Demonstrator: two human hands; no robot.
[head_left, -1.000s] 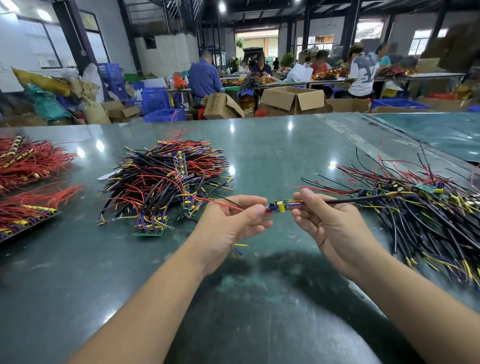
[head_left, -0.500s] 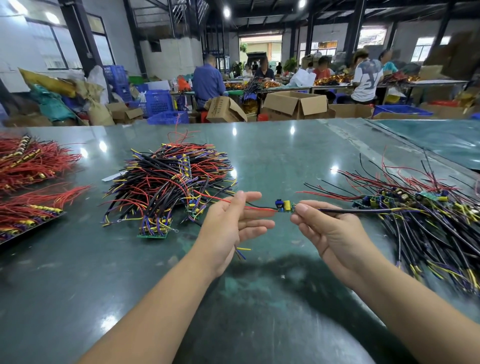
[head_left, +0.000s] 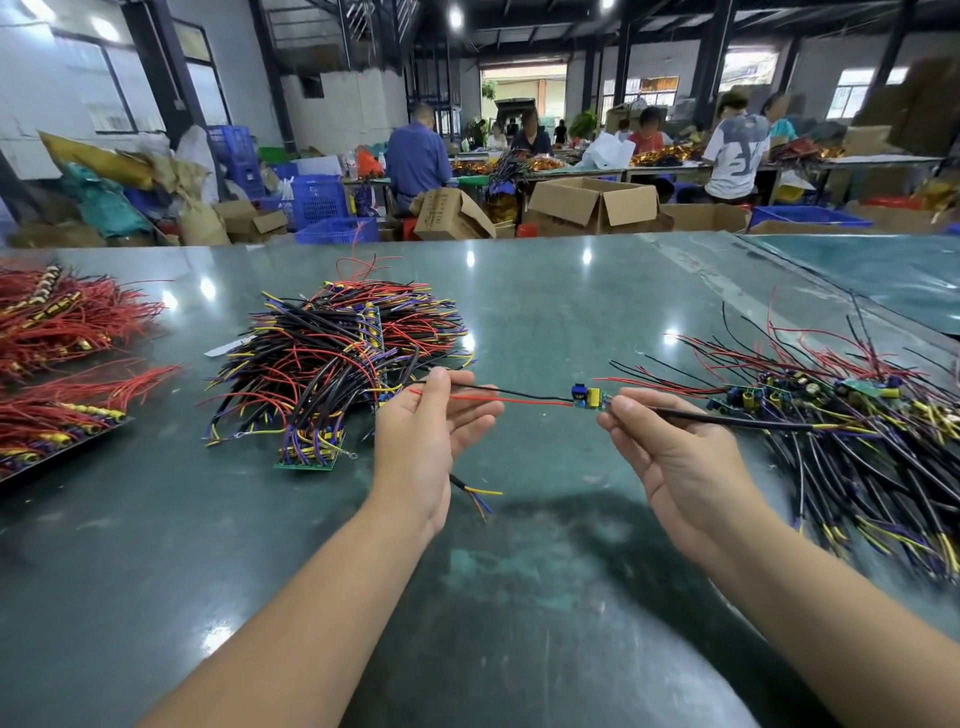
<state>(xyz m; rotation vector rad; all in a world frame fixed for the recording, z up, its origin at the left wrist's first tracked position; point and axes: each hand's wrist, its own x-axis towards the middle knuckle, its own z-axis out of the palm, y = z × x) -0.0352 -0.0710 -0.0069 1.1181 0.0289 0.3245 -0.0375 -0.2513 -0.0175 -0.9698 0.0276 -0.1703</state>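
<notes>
**A:** What were the hands doing in the head view?

**B:** 2 bare hands held 1 small green circuit board (head_left: 587, 397), carrying a blue part and a yellow part, in the air above the glossy dark green table (head_left: 545, 291). The right hand (head_left: 680, 457) pinched the thick black cable (head_left: 727, 420) just beside the board. The left hand (head_left: 431, 431) lay palm up and unclenched, with its fingers straight. The thin red lead (head_left: 498, 399) and the thin black lead (head_left: 509, 389) ran from the board across that hand, and the thumb touched the black one.

**A:** Which step was that?

**B:** Probably drawing the 2 leads out straight. A tangled heap of wired boards (head_left: 857, 431) lay to the right, under the cable's far end. A tidier pile of wired boards (head_left: 332, 364) lay to the left, just behind the left hand.

**A:** And the next move?

**B:** Likely the left hand needed to close on the leads. The board could then travel to the left pile without twisting.
</notes>
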